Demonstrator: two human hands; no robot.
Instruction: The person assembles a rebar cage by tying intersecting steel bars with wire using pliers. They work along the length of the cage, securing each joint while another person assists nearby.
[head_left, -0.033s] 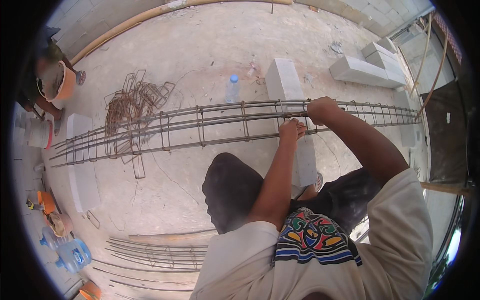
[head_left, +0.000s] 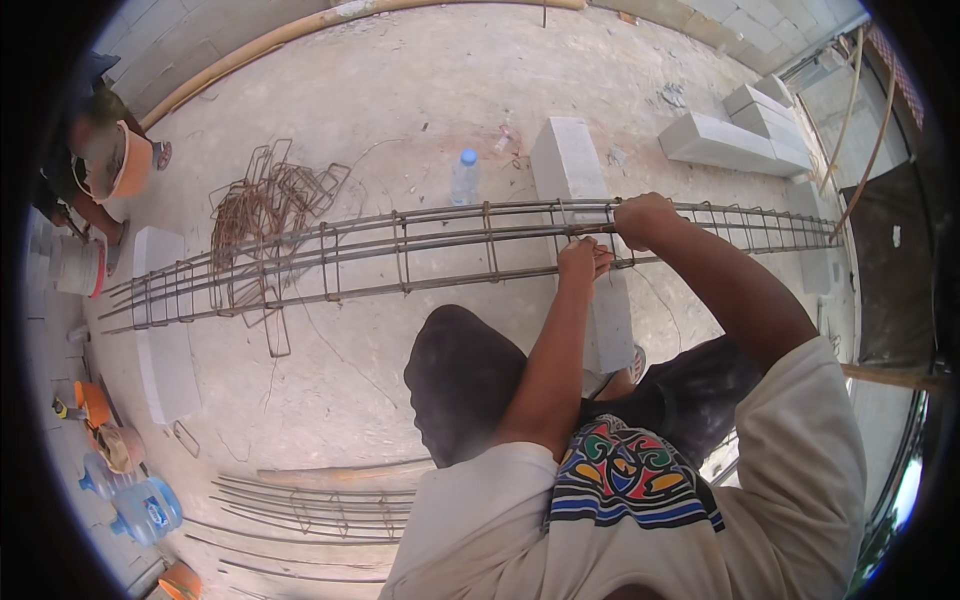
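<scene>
A long cage of steel reinforcing bars point(head_left: 365, 262), with rectangular stirrups along it, lies across in front of me, resting on pale blocks. My left hand point(head_left: 584, 260) is at the cage's near side, fingers pinched together by a stirrup, with thin brownish tie wire at the fingertips. Just right of it and farther up, my right hand point(head_left: 645, 220) is closed in a fist over the upper bars. What lies inside that fist is hidden by the fingers. One pale block point(head_left: 568, 160) stands under the cage beneath my hands.
Loose stirrups point(head_left: 268, 190) are heaped behind the cage at left. A water bottle point(head_left: 465, 180) stands beyond it. Pale blocks point(head_left: 715, 142) lie far right; another block point(head_left: 165, 365) supports the left end. A person with an orange bucket point(head_left: 132, 165) is at far left. More bars point(head_left: 310, 510) lie near me.
</scene>
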